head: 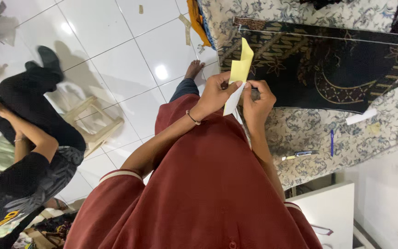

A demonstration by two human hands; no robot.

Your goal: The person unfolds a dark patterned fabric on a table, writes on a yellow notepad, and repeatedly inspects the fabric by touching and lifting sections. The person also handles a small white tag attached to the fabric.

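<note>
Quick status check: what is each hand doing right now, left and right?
Left hand: closed, pinching the yellow-and-white paper piece.
Right hand: closed on the same paper piece's lower edge; anything else in it cannot be told.

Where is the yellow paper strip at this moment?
In the head view, the yellow paper strip is near the centre, held up between the left hand and right hand, in front of the dark patterned cloth.

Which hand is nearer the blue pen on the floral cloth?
Right. The right hand grips the yellow paper at the table edge, up and left of the blue pen. The left hand holds the same paper from its far side, farther away.
</note>
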